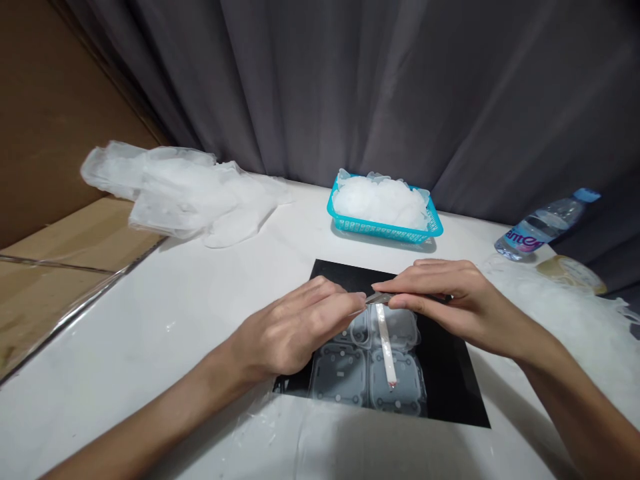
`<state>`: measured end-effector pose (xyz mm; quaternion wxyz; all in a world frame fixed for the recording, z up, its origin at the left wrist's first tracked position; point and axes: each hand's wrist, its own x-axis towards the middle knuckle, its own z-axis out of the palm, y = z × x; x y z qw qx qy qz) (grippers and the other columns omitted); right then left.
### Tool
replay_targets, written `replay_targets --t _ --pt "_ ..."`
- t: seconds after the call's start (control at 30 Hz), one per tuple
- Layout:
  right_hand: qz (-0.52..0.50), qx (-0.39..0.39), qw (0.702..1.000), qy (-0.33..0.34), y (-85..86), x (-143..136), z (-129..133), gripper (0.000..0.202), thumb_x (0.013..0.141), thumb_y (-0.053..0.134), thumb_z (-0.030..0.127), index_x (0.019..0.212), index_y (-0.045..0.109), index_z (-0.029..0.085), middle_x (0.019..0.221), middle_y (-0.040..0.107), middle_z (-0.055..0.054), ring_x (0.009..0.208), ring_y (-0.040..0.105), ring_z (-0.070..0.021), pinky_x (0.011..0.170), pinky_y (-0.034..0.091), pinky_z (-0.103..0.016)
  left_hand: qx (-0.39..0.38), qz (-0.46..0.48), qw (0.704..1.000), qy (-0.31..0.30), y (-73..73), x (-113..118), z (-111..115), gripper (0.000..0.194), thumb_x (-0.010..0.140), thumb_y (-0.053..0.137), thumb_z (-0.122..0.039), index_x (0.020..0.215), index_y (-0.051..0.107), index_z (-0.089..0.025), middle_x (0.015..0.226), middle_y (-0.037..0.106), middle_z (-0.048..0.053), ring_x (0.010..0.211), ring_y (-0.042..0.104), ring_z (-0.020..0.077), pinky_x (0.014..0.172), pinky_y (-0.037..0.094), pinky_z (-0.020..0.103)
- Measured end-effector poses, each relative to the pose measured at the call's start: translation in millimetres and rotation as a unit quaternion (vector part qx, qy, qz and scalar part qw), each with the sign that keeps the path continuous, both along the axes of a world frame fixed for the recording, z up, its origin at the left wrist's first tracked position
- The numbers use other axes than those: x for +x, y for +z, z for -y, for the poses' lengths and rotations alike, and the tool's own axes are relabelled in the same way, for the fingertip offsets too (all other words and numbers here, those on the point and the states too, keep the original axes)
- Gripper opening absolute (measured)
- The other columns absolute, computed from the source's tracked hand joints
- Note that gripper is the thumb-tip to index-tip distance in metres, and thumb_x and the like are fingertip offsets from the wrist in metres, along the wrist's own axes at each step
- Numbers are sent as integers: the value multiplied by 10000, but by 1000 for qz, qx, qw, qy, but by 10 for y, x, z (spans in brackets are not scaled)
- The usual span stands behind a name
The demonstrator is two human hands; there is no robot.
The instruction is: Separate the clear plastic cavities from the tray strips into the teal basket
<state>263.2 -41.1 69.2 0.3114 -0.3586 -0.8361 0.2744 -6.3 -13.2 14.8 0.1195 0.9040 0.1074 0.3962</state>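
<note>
Over a black sheet, my two hands meet at the fingertips. My right hand is closed around a slim, pointed metal tool; most of its dark rear part is hidden by the fingers. My left hand is pinched, its thumb and forefinger at the tool's tip. Whatever lies between those fingers is too small to make out. Below them, several clear rounded plastic pieces rest on the sheet. A narrow white strip with a reddish lower end lies across the right-hand pieces.
A turquoise basket heaped with translucent white pieces stands at the back. White plastic bags are piled back left. On the right are a water bottle, a tape roll and a translucent heap. Cardboard borders the table's left.
</note>
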Motion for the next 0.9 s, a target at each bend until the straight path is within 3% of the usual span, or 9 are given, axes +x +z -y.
replay_targets --t 0.23,0.77,0.9 --pt "-3 1 1000 9 21 3 0 292 1004 674 245 1283 747 288 1053 815 -29 935 736 -194 859 571 -348 18 0 1000 -13 -25 -11 -9 447 997 577 -14 1434 507 -83 1101 751 166 927 709 202 798 616 353" --pt "-4 0 1000 2 11 6 7 271 997 685 227 1251 763 275 1069 813 -27 947 734 -191 865 564 -340 21 -1 1000 -9 -40 -15 2 409 985 595 -24 1389 535 -53 1110 752 186 938 730 218 820 632 354" --pt "1 -3 1000 -2 9 5 2 260 1000 679 242 1243 768 272 1067 814 -34 948 738 -199 864 573 -349 18 -5 1000 -2 -37 -18 2 409 999 583 -45 1403 538 -90 1110 760 165 958 733 219 821 637 354"
